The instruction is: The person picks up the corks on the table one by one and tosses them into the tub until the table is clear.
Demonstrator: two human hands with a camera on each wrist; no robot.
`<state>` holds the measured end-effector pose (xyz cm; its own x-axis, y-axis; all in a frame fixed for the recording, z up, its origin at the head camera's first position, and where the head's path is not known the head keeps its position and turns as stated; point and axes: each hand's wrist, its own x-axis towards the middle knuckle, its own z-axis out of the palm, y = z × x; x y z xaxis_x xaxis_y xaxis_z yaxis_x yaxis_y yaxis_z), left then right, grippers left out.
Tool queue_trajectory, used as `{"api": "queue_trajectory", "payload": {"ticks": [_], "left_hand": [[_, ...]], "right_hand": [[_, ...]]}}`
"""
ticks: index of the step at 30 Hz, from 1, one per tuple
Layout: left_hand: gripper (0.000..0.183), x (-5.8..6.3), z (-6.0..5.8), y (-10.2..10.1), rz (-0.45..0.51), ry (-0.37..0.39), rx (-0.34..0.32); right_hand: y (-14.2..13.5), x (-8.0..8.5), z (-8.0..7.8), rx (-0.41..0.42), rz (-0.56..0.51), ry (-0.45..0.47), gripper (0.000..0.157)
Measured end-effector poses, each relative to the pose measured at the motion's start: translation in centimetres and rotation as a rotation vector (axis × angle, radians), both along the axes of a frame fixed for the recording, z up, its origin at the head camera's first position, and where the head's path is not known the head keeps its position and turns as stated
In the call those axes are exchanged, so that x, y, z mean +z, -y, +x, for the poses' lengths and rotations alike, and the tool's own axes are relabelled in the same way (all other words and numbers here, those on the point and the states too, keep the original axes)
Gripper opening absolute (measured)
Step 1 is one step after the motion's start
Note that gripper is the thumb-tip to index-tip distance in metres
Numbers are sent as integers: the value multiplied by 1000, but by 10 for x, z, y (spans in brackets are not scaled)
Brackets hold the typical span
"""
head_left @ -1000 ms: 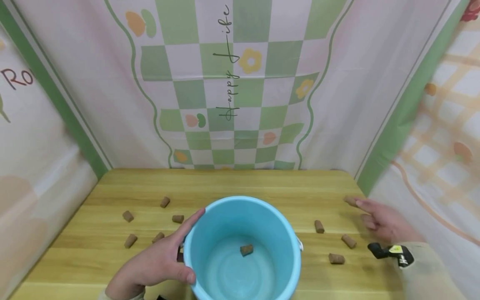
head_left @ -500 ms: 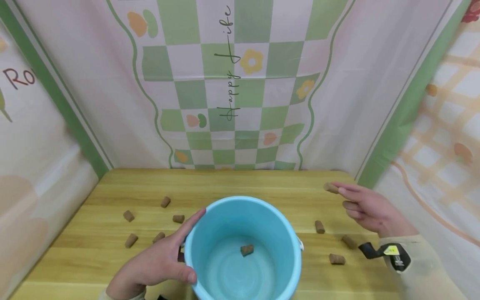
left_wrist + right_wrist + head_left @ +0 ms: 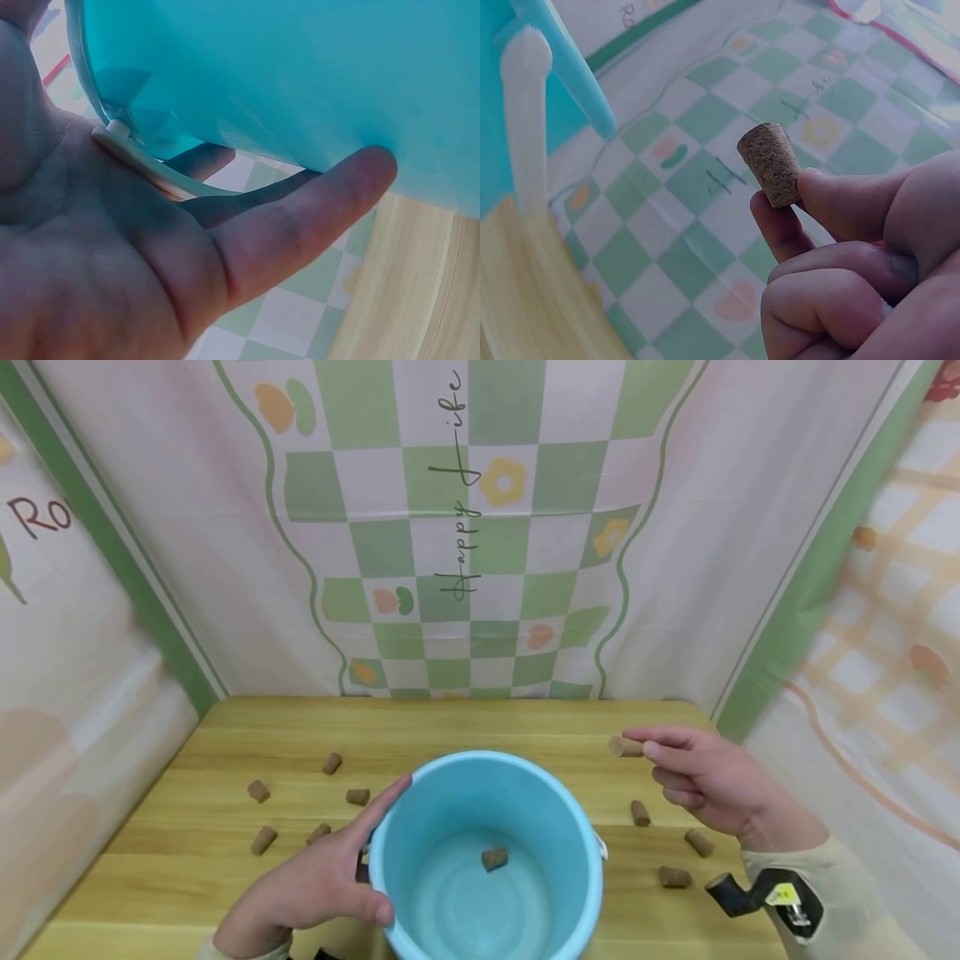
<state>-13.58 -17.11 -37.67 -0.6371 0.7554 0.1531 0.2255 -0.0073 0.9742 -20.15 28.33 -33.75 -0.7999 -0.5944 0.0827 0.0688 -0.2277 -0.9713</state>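
The head view's bottom edge cuts off the near rim of the bucket (image 3: 480, 789) and a black piece (image 3: 326, 955); the left hand (image 3: 322, 881) hides part of the bucket's side, and a dark patch (image 3: 362, 873) between thumb and finger is too small to tell; the right hand (image 3: 723, 781) covers one end of its cork (image 3: 623, 747); the right wrist view crops bucket and hand

Cork (image 3: 494, 859) in bucket (image 3: 480, 789) on table (image 3: 525, 724), other corks (image 3: 358, 797) left and right.
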Motion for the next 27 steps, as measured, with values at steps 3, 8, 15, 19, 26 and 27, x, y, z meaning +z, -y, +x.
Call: {"api": "queue_trajectory", "payload": {"ticks": [3,8,15,19,26,27], "left_hand": [[102,0,0,0,-4,-17,1],[102,0,-1,0,-4,-37,5],[102,0,-1,0,-8,-10,6],[102,-1,-1,1,-11,6,12],[102,-1,0,1,-5,4,12],[102,-1,0,1,-6,6,13]], "right_hand": [[9,3,6,27,-3,-35,35],[23,9,18,39,37,-83,35],[37,15,30,65,66,-64,32],[43,14,33,83,76,-81,33],[48,12,38,105,95,-86,33],[50,12,39,108,100,-86,33]]}}
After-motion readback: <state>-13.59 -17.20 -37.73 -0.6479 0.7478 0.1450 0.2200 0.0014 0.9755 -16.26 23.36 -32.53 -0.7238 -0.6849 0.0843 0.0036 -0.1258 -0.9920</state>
